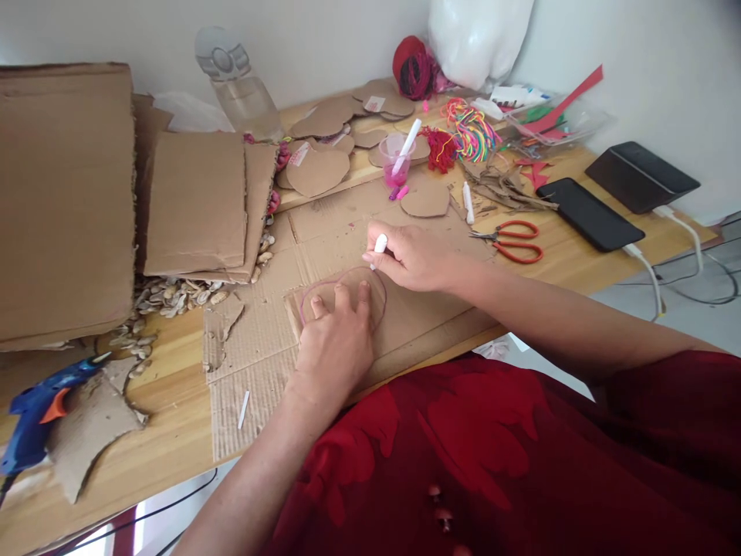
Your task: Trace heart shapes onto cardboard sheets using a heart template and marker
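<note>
- r hand [402, 256]: fingers curled round white marker [380, 244]; tip just beyond l fingertips, can't tell if it's touching.
- l hand [339, 332]: fingers spread, pressed down on cardboard pc [377, 299].
- purple line [385, 293] on pc curves round l fingers; lower bit hidden under hand.
- white label [299, 154] on heart cutout [321, 171], beyond l fingers: reddish print, too small to read.
- tube [518, 96] far beyond r fingers, to rt: dark lettering, illegible.
- scissors [515, 241] rt of r fingers, orange handles.
- glue gun [28, 428] well lt of l fingers; cord cut off by frame edge.
</note>
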`<state>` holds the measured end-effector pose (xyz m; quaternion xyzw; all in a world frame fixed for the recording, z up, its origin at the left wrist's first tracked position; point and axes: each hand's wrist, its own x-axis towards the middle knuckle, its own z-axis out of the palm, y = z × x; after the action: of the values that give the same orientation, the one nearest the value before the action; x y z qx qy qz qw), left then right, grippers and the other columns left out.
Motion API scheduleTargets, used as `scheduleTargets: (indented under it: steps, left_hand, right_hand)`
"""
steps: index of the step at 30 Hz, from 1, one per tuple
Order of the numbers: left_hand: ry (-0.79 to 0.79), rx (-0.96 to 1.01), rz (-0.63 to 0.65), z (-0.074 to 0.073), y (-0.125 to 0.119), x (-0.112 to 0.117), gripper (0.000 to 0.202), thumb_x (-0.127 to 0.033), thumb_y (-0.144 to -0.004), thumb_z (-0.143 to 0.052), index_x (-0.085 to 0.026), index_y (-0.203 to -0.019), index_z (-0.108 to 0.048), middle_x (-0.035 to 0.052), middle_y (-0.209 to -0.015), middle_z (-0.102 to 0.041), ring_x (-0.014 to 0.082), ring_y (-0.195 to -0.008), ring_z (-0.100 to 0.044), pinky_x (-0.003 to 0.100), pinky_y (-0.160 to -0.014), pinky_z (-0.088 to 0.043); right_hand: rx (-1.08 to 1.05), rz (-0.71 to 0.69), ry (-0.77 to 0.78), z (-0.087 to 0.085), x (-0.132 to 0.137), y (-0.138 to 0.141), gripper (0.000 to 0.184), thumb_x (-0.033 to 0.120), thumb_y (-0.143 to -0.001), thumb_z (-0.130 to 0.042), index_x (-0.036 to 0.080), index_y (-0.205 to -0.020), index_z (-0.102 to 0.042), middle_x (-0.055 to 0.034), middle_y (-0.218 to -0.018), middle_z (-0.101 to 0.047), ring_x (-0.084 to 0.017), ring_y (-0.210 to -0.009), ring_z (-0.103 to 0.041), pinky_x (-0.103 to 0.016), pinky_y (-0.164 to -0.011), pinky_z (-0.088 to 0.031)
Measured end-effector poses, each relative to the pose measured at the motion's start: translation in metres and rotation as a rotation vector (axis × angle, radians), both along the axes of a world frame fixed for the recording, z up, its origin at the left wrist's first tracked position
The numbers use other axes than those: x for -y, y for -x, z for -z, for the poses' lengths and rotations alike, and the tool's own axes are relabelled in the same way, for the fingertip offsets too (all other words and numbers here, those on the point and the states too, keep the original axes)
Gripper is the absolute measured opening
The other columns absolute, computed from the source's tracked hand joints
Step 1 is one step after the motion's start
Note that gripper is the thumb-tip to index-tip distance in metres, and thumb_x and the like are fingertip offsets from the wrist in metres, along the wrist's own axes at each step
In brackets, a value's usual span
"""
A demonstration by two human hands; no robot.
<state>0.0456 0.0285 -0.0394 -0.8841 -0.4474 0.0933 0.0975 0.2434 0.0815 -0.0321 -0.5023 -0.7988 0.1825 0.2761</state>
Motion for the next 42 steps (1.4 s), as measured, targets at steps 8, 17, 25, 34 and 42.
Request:
scheduleTargets:
  steps: [8, 17, 25, 34, 42]
  left_hand:
    - [0.012, -0.007, -0.004, -0.001, -0.001, 0.001, 0.061, -0.02, -0.1, -0.044, -0.018, -0.161, -0.042, 0.0224, -0.136, -0.06, 0.0454, -0.114, -0.066, 0.048, -0.071, -0.066]
    - [0.028, -0.008, -0.015, -0.001, -0.001, -0.001, 0.058, -0.027, -0.104, -0.041, -0.018, -0.162, -0.04, 0.0221, -0.141, -0.057, 0.0445, -0.118, -0.065, 0.048, -0.076, -0.066]
    - [0.068, -0.008, -0.032, -0.002, -0.001, -0.001, 0.059, -0.027, -0.104, -0.041, -0.017, -0.163, -0.039, 0.0249, -0.144, -0.054, 0.0468, -0.121, -0.063, 0.051, -0.077, -0.066]
    - [0.05, -0.022, -0.008, -0.003, 0.0, -0.003, 0.059, -0.024, -0.103, -0.042, -0.019, -0.162, -0.038, 0.0232, -0.138, -0.057, 0.0423, -0.113, -0.066, 0.047, -0.071, -0.065]
    - [0.114, -0.029, -0.027, -0.007, 0.0, -0.007, 0.06, -0.028, -0.105, -0.042, -0.034, -0.163, -0.033, 0.02, -0.138, -0.056, 0.0404, -0.112, -0.067, 0.048, -0.076, -0.064]
  right_hand:
    - [0.001, -0.019, 0.015, -0.007, 0.043, -0.002, 0.014, 0.029, -0.101, -0.048, 0.022, -0.089, -0.048, 0.0007, -0.072, -0.055, -0.015, -0.064, -0.044, -0.029, -0.064, -0.029]
    - [0.021, -0.027, 0.011, -0.004, 0.015, 0.0, 0.01, 0.029, -0.099, -0.047, 0.022, -0.092, -0.046, 0.0, -0.072, -0.054, -0.016, -0.065, -0.042, -0.031, -0.067, -0.029]
    - [0.02, -0.034, -0.012, -0.001, 0.0, 0.0, 0.009, 0.029, -0.098, -0.047, 0.021, -0.094, -0.049, -0.0016, -0.076, -0.058, -0.017, -0.067, -0.044, -0.031, -0.069, -0.031]
    - [-0.006, -0.02, -0.002, -0.003, 0.049, 0.001, 0.016, 0.03, -0.101, -0.049, 0.021, -0.088, -0.051, 0.0001, -0.072, -0.056, -0.015, -0.063, -0.043, -0.03, -0.063, -0.028]
    - [0.015, 0.041, 0.023, -0.007, 0.053, -0.002, 0.013, 0.03, -0.101, -0.051, 0.02, -0.093, -0.053, -0.0007, -0.075, -0.059, -0.015, -0.065, -0.046, -0.03, -0.065, -0.029]
